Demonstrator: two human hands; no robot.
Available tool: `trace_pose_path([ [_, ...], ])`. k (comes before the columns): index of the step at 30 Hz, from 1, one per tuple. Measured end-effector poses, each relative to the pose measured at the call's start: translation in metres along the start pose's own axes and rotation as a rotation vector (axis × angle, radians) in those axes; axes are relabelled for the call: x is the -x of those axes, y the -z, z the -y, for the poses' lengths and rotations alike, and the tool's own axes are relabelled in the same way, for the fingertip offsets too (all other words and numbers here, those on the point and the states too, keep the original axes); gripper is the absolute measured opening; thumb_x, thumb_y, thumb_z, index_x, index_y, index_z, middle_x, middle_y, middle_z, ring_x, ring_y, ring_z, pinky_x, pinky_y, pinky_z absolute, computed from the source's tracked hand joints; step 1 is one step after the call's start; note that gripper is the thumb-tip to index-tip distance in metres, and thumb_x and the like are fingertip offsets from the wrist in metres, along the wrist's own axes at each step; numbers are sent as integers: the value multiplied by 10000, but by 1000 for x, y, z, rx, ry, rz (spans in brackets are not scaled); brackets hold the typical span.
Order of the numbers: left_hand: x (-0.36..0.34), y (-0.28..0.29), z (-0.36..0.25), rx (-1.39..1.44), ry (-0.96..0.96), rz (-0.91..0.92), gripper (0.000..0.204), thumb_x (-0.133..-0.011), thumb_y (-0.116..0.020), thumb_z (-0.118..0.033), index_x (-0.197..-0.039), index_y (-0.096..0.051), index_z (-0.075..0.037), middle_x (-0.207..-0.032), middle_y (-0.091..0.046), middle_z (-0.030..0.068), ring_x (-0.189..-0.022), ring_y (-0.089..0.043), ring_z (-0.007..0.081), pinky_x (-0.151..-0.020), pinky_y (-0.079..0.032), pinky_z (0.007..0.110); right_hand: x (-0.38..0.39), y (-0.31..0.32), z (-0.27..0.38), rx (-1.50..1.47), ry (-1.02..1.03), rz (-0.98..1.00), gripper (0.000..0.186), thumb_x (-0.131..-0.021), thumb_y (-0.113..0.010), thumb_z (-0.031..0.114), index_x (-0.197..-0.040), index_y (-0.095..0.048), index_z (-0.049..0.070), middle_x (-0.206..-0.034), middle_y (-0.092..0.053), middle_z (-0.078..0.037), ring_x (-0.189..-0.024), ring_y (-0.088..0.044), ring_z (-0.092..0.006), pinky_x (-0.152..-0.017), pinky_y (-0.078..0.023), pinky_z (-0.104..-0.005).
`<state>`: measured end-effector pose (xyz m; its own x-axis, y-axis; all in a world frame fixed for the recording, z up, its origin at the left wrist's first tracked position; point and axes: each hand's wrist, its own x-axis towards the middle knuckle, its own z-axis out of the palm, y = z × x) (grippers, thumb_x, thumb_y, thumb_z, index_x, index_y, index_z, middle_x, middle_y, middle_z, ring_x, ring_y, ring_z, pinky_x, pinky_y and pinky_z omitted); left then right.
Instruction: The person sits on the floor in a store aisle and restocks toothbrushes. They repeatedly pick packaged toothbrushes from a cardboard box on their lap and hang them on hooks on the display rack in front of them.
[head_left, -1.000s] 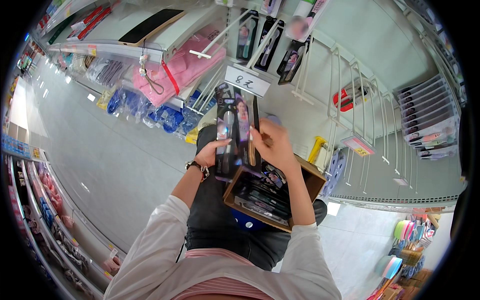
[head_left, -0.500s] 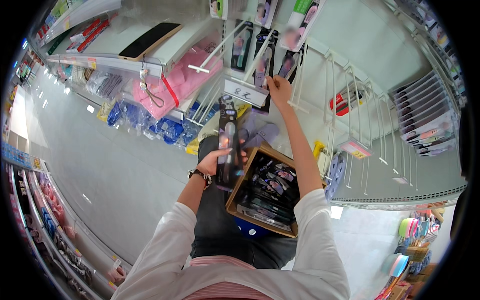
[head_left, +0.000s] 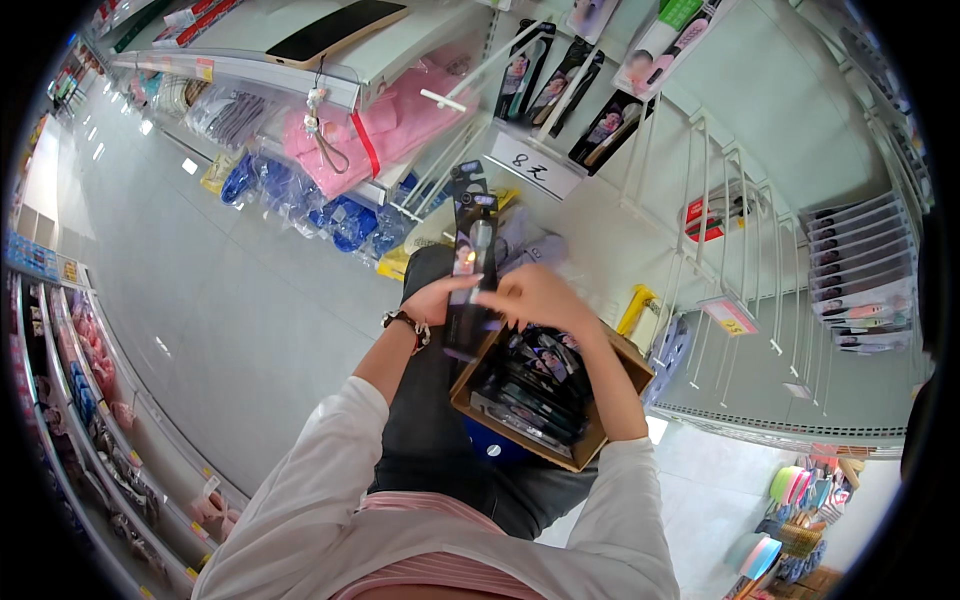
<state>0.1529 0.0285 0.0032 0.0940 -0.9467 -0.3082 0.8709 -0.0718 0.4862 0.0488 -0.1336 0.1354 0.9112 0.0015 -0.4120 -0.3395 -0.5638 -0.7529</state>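
Observation:
My left hand (head_left: 442, 302) is closed around a couple of long, narrow black packages (head_left: 468, 325) with a portrait printed on them, held nearly upright. Beside them is my right hand (head_left: 543, 298), its fingers curled and blurred, the fingertips close to or touching the packages; whether it grips anything is unclear. Under my right wrist, an open cardboard box (head_left: 545, 452) full of similar black packages (head_left: 530, 400) rests over my lap. More black packages (head_left: 567, 80) hang on hooks ahead, above a white handwritten price card (head_left: 537, 162).
A dark phone (head_left: 338, 30) with a beaded strap lies on the left shelf. Pink bagged items (head_left: 345, 140) and blue wrapped goods (head_left: 270, 190) sit below it. Wire hooks (head_left: 735, 230) stick out on the right, near a rack of hanging packs (head_left: 860, 270). Another stocked shelf (head_left: 100, 370) runs along the left.
My right hand has come down from the hanging packages to those in my left hand. The view has shifted, and my left hand still holds its packages.

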Motion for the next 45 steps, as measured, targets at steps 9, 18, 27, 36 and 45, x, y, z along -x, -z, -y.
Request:
trace_pose_path([
  [9, -18, 10, 9, 168, 12, -149, 471, -888, -500, -515, -1120, -561, -110, -1025, -622, 41, -972, -583, 200, -874, -450, 406, -14, -37, -14, 54, 251, -554, 213, -805, -614, 185, -674, -527, 41, -592, -571, -95, -546, -586, -290, -495, -439, -364],
  [18, -21, 23, 10, 79, -52, -164, 434, -920, -429, -518, -1071, -603, -150, -880, -643, -16, -693, -570, 95, -612, -443, 261, -9, -1, 27, 105, 611, -653, 175, -816, -602, 71, -737, -455, 16, -679, -481, -95, -540, -538, -256, -480, -423, -332],
  [27, -11, 9, 4, 95, 16, -43, 544, -915, -378, -566, -1113, -538, -86, -996, -598, 77, -849, -582, 214, -850, -481, 439, -35, 21, 18, -27, 475, -778, 112, -832, -580, 14, -752, -508, -18, -647, -548, -78, -576, -532, -111, -480, -416, -237],
  [36, -9, -9, -2, 219, -43, -37, 598, -877, -338, -649, -1061, -560, -126, -853, -501, 57, -729, -454, 196, -786, -425, 406, -106, 97, -4, 235, 218, -1144, 170, -803, -624, 172, -727, -569, 31, -712, -606, -152, -685, -594, -369, -573, -457, -434],
  [45, -14, -10, -3, 266, 18, -94, 824, -728, -260, -839, -728, -645, -111, -720, -446, 51, -666, -430, 218, -727, -410, 381, -132, 99, -40, 90, 216, -1076, 212, -784, -662, 227, -844, -629, 26, -744, -640, -116, -654, -623, -320, -598, -489, -410],
])
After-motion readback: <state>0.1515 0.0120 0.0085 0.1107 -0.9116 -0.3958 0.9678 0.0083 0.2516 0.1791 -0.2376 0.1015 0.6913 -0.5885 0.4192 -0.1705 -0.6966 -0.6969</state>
